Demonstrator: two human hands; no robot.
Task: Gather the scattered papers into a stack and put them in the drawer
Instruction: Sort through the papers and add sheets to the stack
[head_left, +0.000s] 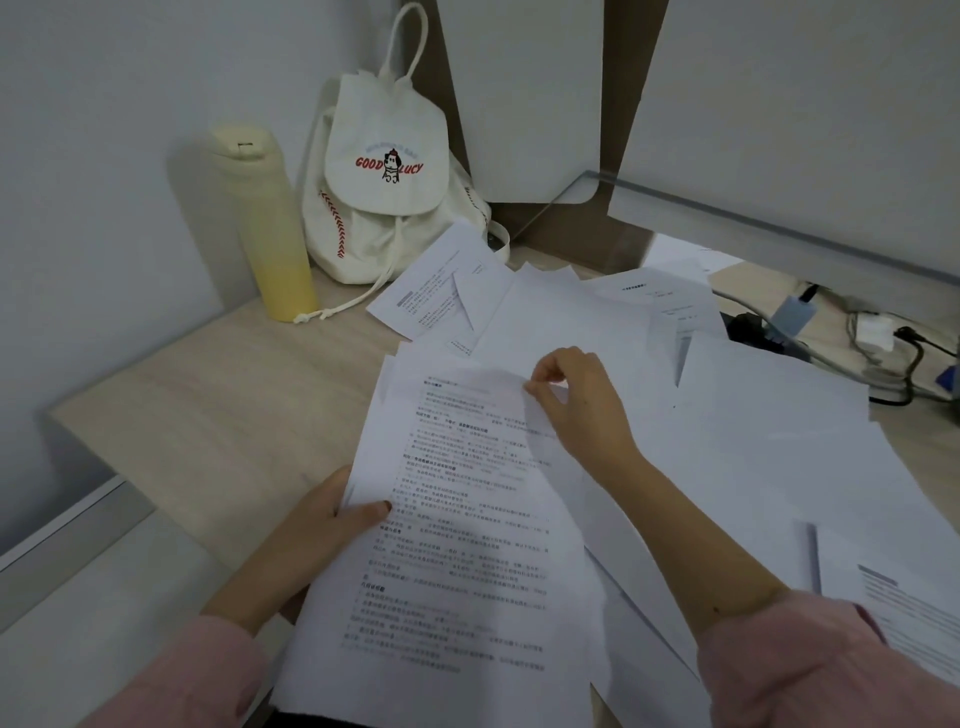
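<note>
A stack of printed papers (457, 545) sits in front of me over the desk's near edge. My left hand (322, 525) grips its left edge, thumb on top. My right hand (576, 400) pinches the top sheet's far right corner between thumb and fingers. Several loose white sheets (753, 415) lie scattered over the desk to the right and behind, some printed (441, 291), some blank. No drawer can be made out in the head view.
A yellow bottle (265, 223) and a white drawstring bag (384, 182) stand at the back left of the wooden desk (218, 415). Cables and a power strip (857, 332) lie at the back right under a shelf. A white panel leans behind.
</note>
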